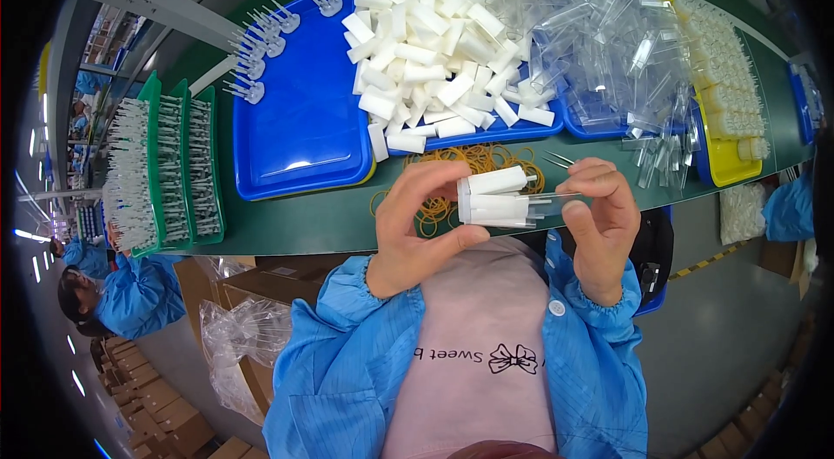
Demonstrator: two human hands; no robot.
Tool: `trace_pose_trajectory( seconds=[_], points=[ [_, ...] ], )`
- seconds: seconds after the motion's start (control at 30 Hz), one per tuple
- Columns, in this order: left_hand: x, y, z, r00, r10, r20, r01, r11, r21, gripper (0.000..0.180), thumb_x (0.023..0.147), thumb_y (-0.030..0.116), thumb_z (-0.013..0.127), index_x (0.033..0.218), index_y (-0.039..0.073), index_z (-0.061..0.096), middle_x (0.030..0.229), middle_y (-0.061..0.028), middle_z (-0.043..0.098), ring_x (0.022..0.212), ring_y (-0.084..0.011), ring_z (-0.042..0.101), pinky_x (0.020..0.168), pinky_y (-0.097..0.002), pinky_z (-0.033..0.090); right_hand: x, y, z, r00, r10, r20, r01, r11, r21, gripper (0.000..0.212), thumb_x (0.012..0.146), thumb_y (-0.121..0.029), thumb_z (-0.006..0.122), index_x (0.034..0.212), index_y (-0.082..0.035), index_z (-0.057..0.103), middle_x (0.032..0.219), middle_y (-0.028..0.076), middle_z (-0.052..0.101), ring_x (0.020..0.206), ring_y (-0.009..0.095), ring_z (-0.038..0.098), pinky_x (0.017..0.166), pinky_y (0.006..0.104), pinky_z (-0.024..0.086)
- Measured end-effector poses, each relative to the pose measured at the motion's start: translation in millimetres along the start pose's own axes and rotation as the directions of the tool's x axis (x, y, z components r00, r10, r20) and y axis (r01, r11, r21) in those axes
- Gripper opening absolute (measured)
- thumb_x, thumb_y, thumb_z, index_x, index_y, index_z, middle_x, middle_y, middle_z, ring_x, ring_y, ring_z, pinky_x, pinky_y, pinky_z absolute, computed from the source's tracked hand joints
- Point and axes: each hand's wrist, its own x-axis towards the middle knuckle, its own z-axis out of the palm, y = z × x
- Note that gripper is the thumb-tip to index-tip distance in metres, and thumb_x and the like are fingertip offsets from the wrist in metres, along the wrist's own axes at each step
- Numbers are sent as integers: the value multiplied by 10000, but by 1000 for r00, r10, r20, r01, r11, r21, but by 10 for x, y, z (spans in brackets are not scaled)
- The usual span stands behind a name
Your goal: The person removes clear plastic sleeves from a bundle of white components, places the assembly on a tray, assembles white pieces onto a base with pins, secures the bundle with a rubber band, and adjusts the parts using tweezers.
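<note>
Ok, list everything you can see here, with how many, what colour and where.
White caps: a heap, white, in the blue tray, centre back.
Clear tubes: a heap, transparent, in the tray to the right.
Pale small parts: many, cream, in the yellow tray, far right.
Pin pieces: about ten, clear, on the blue tray's left side.
Green racks: three, green, far left, filled with white pins.
Rubber bands: a pile, yellow, on the green table.
Held cap-and-tube pieces: two, white and clear, between both hands.
Left hand: grip on the pieces' white ends.
Right hand: holds the clear ends.
</note>
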Motion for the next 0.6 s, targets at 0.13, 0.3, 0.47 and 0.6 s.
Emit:
trace_pose_trajectory(
  seconds=[0.13, 0.3, 0.47, 0.6],
  points=[
    [-11, -37, 52, 959, -282, 22, 258, 839, -479, 648, 710, 97, 801, 1264, 10, 475, 1135, -99, 562, 974, -173, 590, 838, -286, 487, -32, 25, -21, 1000, 6, -6, -6, 1000, 16, 175, 780, -80, 705, 908, -43, 590, 906, 51, 620, 997, 225, 501, 924, 364, 378],
    [-51, -127, 73, 929, -353, 112, 353, 751, -558, 494, 738, 28, 761, 1181, 2, 542, 1128, -83, 538, 971, -146, 574, 826, -266, 484, -55, 30, -30, 1000, -13, 15, 14, 999, -45, 178, 755, -63, 714, 888, -40, 599, 897, 55, 625, 1001, 236, 503, 928, 375, 377],
    [-68, -112, 127, 956, -277, 95, 289, 836, -466, 444, 707, 50, 793, 1101, 7, 593, 1075, -80, 534, 936, -151, 577, 831, -276, 492, -89, 1, 35, 995, 40, 87, -36, 998, -51, 161, 737, -56, 724, 859, -32, 622, 883, 59, 628, 1007, 245, 503, 918, 377, 381],
    [-81, -93, 111, 958, -261, 116, 284, 844, -455, 448, 690, 79, 812, 1081, 11, 603, 1067, -81, 529, 937, -160, 579, 843, -282, 496, -127, 18, 93, 990, 98, 98, -98, 995, -3, 168, 728, -53, 731, 863, -29, 634, 882, 55, 629, 1011, 251, 503, 906, 377, 384]
  ],
)
